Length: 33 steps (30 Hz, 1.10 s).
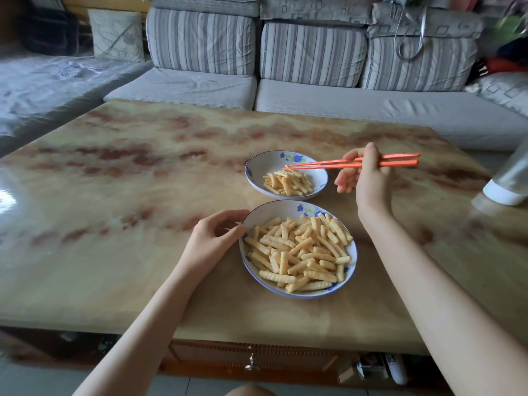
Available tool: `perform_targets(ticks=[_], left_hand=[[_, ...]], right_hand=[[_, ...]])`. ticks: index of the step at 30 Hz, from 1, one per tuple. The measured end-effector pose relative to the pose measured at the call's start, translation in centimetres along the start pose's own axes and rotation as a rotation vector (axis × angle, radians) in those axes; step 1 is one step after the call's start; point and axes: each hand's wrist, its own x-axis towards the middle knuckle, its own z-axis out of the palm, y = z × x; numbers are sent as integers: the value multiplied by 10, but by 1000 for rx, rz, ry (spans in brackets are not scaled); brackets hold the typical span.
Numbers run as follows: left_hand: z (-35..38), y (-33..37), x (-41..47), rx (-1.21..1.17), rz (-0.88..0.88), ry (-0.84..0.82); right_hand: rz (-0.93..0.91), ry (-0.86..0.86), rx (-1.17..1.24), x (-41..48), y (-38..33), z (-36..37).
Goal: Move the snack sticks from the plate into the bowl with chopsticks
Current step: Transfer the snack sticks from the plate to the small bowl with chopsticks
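Right hand [368, 178] grips chopsticks [320, 164], tips empty over bowl [257, 164]; snack sticks [300, 252] on plate [353, 270] lie nearer the body; left hand [214, 235] holds the plate's rim.

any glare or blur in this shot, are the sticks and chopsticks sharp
Head view: glare whitens the table at far left; top right corner is smeared; the sofa bows from wide-angle distortion; snack sticks and chopsticks are sharp.
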Motion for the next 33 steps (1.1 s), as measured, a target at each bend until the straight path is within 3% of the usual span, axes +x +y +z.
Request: perform_targets(ticks=[4, 15, 27, 33], left_hand=[[1, 1, 0, -16, 2, -3], [0, 3, -1, 10, 4, -4], [0, 3, -1, 36, 0, -9], [-1, 3, -1, 28, -2, -11]], right_hand=[[-12, -23, -7, -9, -8, -13], [54, -296, -83, -35, -38, -51], [117, -352, -149, -47, -50, -62], [186, -293, -116, -49, -37, -57]])
